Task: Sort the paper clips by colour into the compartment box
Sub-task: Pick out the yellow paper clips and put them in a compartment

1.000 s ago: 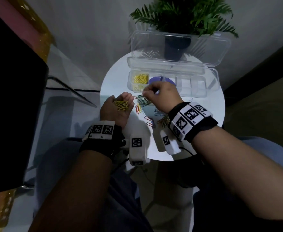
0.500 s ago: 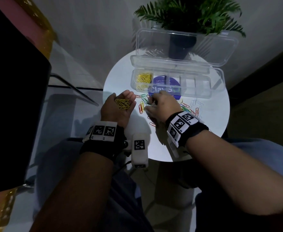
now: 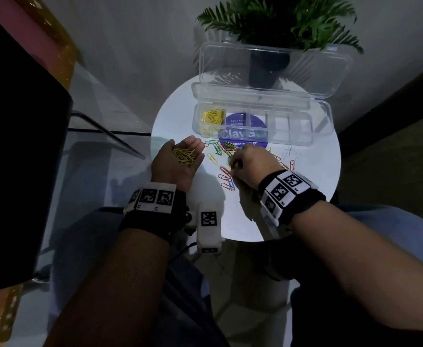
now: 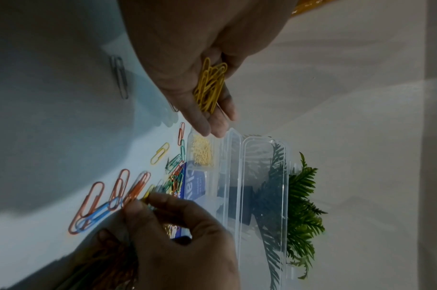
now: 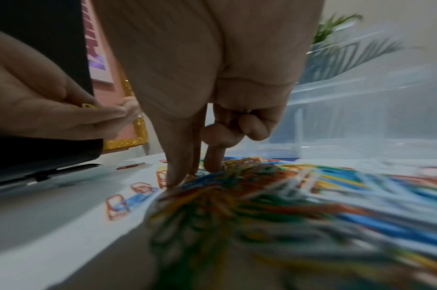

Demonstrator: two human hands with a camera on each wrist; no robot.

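Observation:
My left hand (image 3: 192, 149) lies palm up at the table's left edge, with a bunch of yellow paper clips (image 3: 184, 156) resting in it. The left wrist view shows these yellow clips (image 4: 209, 88) lying along its fingers. My right hand (image 3: 233, 166) is down on the mixed pile of coloured clips (image 3: 225, 149). Its thumb and forefinger pinch a yellow clip (image 4: 146, 195) and its other fingers are curled. The clear compartment box (image 3: 303, 144) stands open behind the pile. More yellow clips (image 3: 213, 116) fill its leftmost compartment. The other compartments look empty.
The small round white table (image 3: 243, 216) carries the box with its lid (image 3: 275, 68) raised against a potted fern (image 3: 280, 21). A purple round label (image 3: 243, 123) shows under the box. Red and blue clips (image 3: 226, 181) lie loose near my right hand. A black object (image 3: 17, 171) stands at the left.
My right hand has come back from the box front, toward me, and down onto the pile. The left hand has stayed put with its yellow clips.

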